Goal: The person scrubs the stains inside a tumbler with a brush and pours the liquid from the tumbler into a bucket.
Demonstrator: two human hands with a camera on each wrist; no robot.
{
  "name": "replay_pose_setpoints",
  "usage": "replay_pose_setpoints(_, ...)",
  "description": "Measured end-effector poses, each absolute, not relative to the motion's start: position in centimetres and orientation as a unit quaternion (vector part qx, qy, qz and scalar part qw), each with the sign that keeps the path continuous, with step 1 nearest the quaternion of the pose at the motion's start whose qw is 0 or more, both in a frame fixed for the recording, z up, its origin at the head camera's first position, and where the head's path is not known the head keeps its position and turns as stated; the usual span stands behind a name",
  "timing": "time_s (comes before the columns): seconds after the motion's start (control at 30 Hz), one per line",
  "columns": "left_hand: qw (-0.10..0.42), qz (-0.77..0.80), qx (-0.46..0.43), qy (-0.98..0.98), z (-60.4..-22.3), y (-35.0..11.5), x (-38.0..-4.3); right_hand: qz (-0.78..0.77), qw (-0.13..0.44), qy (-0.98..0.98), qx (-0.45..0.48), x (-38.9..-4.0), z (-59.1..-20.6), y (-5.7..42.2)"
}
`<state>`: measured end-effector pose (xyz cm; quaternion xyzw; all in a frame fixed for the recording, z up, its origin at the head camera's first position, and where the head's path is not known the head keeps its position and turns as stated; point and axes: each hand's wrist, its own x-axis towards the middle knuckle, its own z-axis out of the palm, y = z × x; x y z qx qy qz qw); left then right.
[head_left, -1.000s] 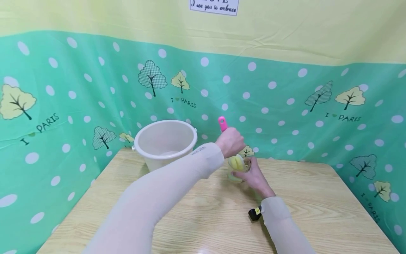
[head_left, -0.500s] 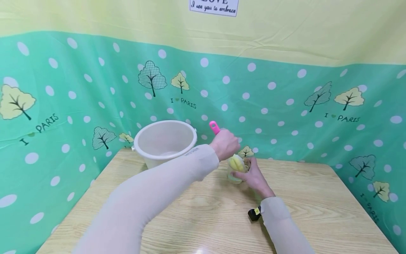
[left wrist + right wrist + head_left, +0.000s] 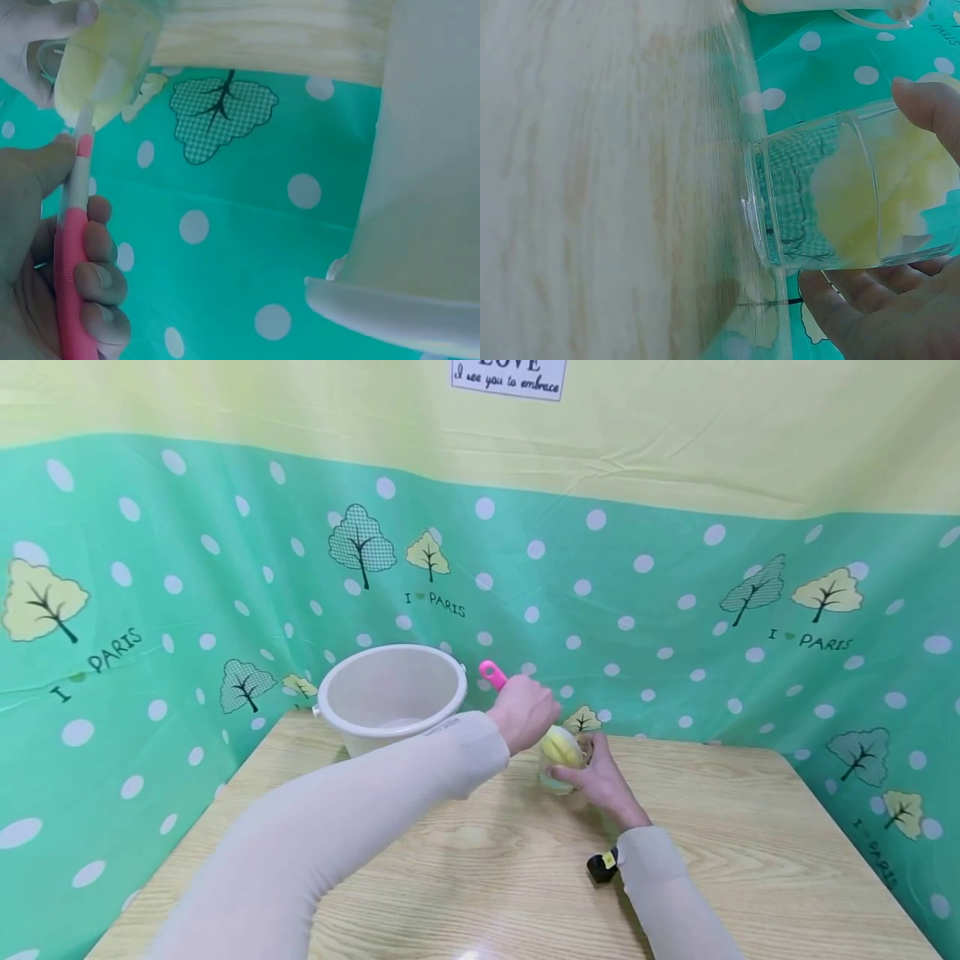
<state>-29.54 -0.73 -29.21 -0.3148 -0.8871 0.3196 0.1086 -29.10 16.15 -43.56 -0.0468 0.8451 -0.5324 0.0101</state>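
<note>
My left hand [image 3: 525, 714] grips the pink and white handle of a sponge cup brush [image 3: 75, 247], fingers wrapped round it and thumb along its neck. The yellow sponge head [image 3: 877, 187] of the brush is inside a clear glass mug [image 3: 799, 199], filling its upper part. In the head view the pink handle end sticks up to the left above the fist. My right hand [image 3: 603, 781] holds the mug from the right, thumb on one side and fingers on the other. The mug stands near the back edge of the table, with its base close to the wood.
A large pale plastic bucket [image 3: 397, 728] stands at the back left of the wooden table [image 3: 480, 852]. A green polka-dot cloth [image 3: 660, 610] with printed trees hangs round the table's back and sides. A small black device [image 3: 602, 867] is at the right wrist.
My left hand has shifted left and slightly down, so the brush handle leans further to the left. The right hand and mug stay in place.
</note>
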Motion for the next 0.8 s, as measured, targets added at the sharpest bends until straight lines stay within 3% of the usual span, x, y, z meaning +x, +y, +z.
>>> replay_pose_setpoints(0.8,0.099,0.235,-0.239,-0.937,-31.1,-2.0,-28.1,-0.532,0.011,0.846,-0.039,-29.1,-43.6,16.0)
